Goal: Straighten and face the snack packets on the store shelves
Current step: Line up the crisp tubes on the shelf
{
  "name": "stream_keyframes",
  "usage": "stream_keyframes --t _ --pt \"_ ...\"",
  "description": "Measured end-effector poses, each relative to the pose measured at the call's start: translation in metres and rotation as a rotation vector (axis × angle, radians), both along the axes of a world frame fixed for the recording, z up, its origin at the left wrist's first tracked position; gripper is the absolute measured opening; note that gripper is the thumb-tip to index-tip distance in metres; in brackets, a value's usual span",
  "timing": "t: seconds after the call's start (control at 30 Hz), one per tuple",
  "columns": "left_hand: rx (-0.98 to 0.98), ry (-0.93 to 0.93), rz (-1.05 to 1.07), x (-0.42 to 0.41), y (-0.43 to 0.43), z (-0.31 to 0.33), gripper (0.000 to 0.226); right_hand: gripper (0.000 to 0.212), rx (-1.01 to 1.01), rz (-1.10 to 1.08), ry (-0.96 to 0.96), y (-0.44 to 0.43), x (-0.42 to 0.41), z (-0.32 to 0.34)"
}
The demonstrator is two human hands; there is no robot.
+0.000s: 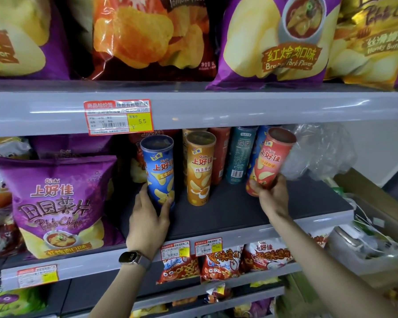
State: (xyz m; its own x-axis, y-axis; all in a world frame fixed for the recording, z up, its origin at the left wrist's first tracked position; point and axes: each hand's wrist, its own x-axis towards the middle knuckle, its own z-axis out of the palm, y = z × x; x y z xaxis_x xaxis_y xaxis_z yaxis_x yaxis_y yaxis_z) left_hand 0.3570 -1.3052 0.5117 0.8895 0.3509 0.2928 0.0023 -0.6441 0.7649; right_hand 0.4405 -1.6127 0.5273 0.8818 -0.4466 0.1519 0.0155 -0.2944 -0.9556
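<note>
- The step in hand looks like facing the row of crisp canisters on the middle shelf (218, 216), with both hands at work on it at once.
- The left hand (147, 216) has its thumb and fingers curled round the foot of the blue canister (160, 168). The canister stands upright on the shelf with its label to the front, just beside the purple chip bag (58, 203).
- The right hand (272, 198) grips the red canister (271, 161) round its lower end. The canister is tilted, its top leaning to the right and its label facing out. The hand hides its base, so I cannot tell whether it touches the shelf.
- The orange canister (199, 168) stands upright between the two, near the blue one and apart from the red one, its label to the front.
- Behind them stand more canisters. The teal canister (239, 154) shows its barcode side, so it is not yet faced.
- Next move, as I judge it:
  - The red canister needs bringing upright and setting down to the right of the orange one, in line with the front pair and label forward.
  - The blue one may need only a small turn or a slide to square it with the row.
  - The tilted canister could knock the ones behind it, so it wants a slow, level set-down.
</note>
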Motion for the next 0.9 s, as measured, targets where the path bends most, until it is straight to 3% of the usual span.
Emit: stream_keyframes --t 0.17,0.33,0.73,0.9 --pt "0.010 -0.001 0.009 0.001 0.000 -0.001 0.071 0.063 -0.063 0.303 0.019 0.028 -0.012 -0.007" --pt "0.003 0.013 0.015 -0.001 -0.001 0.000 0.069 0.063 -0.098 0.428 0.067 0.059 -0.013 -0.001" --pt "-0.014 -0.006 -0.010 -0.003 0.000 0.005 0.068 0.065 -0.146 0.467 0.103 0.065 -0.007 0.003" --pt "-0.095 -0.133 -0.015 -0.017 -0.008 0.014 0.066 0.054 -0.116 0.288 -0.193 0.073 -0.068 0.011"
